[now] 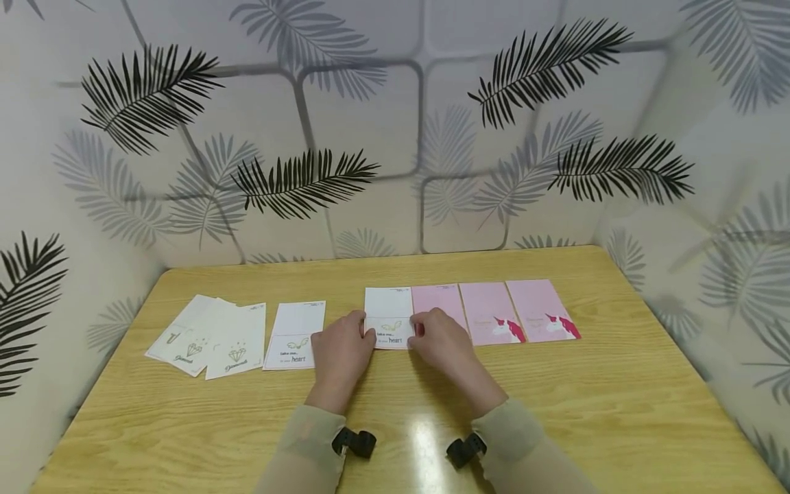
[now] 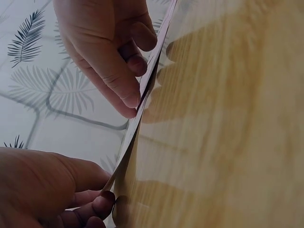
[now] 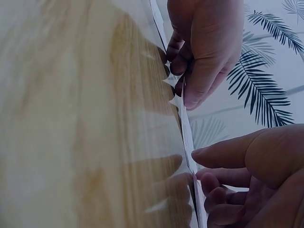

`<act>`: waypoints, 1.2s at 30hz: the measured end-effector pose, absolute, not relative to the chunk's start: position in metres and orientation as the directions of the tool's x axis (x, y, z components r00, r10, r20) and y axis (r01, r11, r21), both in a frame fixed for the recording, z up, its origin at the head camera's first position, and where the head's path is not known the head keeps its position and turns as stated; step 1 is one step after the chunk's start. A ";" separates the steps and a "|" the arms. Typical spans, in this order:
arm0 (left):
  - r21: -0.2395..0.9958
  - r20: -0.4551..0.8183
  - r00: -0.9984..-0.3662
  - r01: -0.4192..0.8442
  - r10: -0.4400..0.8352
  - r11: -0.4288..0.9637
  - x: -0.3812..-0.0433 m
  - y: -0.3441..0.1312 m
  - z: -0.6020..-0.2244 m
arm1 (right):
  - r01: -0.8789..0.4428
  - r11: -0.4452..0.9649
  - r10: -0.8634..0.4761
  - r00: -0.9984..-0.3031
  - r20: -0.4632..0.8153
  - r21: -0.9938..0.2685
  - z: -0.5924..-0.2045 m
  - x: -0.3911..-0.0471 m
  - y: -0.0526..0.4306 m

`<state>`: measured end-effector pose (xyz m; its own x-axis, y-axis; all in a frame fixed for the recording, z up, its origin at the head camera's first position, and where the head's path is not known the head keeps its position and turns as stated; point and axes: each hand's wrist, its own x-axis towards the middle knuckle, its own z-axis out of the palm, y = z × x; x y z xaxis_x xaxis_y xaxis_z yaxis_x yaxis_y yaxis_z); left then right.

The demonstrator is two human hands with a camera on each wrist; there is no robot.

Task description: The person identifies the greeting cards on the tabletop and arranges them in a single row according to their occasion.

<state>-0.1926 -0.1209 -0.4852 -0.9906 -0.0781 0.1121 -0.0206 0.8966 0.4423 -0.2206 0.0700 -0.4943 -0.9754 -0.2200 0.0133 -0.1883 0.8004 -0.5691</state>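
A white card point(image 1: 388, 302) with gold wings and "take me... to your heart" lies between my hands, with a crease line across it. My left hand point(image 1: 341, 350) pinches its near left edge between thumb and finger; the left wrist view shows that edge of the card point(image 2: 124, 154) raised slightly off the table. At the card's right edge my right hand point(image 1: 441, 339) touches it with thumb and fingertips, not curled round it in the right wrist view point(image 3: 273, 178). Beside it, a pink card point(image 1: 435, 296) is partly hidden by the right hand.
Two pink unicorn cards point(image 1: 484, 302) point(image 1: 533, 298) continue the row rightward. To the left lie a matching white wings card point(image 1: 296, 319) and overlapping white diamond cards point(image 1: 237, 336). All rest on the wooden table point(image 1: 185, 432), with a leaf-patterned wall point(image 1: 370, 226) behind.
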 end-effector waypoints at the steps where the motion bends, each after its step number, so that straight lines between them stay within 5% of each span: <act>1: 0.438 0.116 -0.990 -0.018 -0.076 0.899 -0.192 -0.121 -0.485 | -0.183 0.803 -0.219 -0.976 0.005 -0.567 -0.487 -0.217 0.069; 21: 0.366 0.152 -0.987 0.008 -0.051 0.930 -0.188 -0.118 -0.484 | -0.269 0.798 -0.260 -0.961 0.094 -0.539 -0.492 -0.214 0.072; 36: 0.375 0.167 -0.984 0.012 -0.055 0.927 -0.190 -0.119 -0.488 | -0.175 0.826 -0.203 -0.979 0.008 -0.536 -0.468 -0.202 0.066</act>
<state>-0.1898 -0.1185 -0.4876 -0.9845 -0.0546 0.1667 0.0121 0.9268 0.3753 -0.2021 0.0657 -0.4678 -0.9792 -0.2028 0.0080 -0.1754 0.8257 -0.5361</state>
